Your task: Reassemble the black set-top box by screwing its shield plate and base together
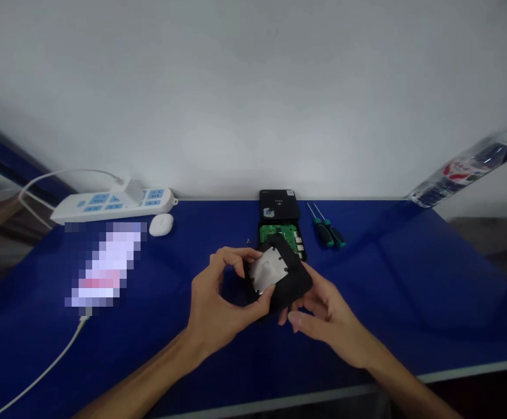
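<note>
A black plastic cover is held above the blue table, tilted, with a silver metal plate on its upper face. My left hand grips the cover's left side, thumb at the plate's lower edge and fingers at its upper left. My right hand is at the cover's lower right edge, fingers curled partly beneath it; the hidden fingertips leave its hold unclear. Just behind the cover, a green circuit board sits in a black case, partly covered from view.
Behind the board lies a black box lid. Two green-black screwdrivers rest to its right, tiny screws to its left. A power strip, white case and blurred phone are at left; a plastic bottle leans at right.
</note>
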